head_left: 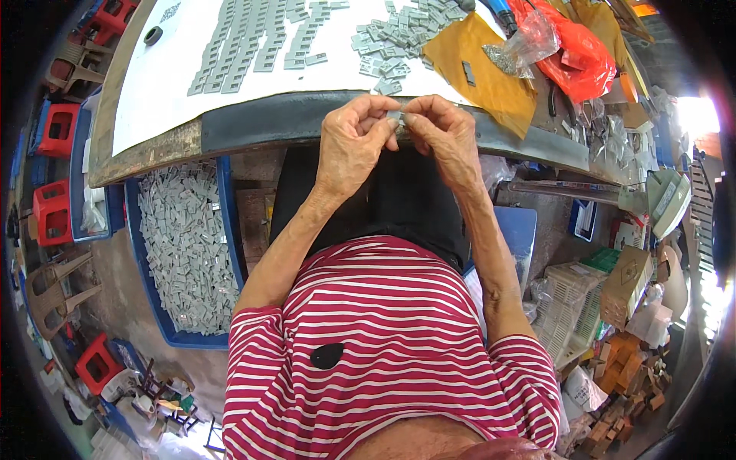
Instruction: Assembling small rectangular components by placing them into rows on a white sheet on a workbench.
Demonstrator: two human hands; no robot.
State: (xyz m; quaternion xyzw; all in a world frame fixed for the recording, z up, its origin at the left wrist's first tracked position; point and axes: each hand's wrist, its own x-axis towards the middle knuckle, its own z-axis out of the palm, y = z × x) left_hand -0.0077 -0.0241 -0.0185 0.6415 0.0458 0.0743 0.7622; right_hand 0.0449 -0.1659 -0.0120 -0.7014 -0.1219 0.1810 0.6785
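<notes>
At the table's near edge, my left hand (343, 149) and my right hand (452, 146) meet, fingertips almost touching. A small grey plastic piece (395, 115) is pinched between them, gripped by thumb and finger from both sides. Fingers cover much of it, so its full shape is hidden. Just beyond my hands, a loose heap of similar grey pieces (399, 38) lies on white sheeting (165, 96). More grey pieces stand in long, neat rows (239, 46) at the far left. One darker grey piece (468, 73) rests on a brown sheet (494, 88) to the right.
A clear bag of small metal parts (512, 60) and a red plastic bag (586, 73) lie at the far right. A black tape roll (153, 35) sits far left. Below the table's left side stands a blue bin (136, 253) full of grey pieces. Crates (563, 307) stand right.
</notes>
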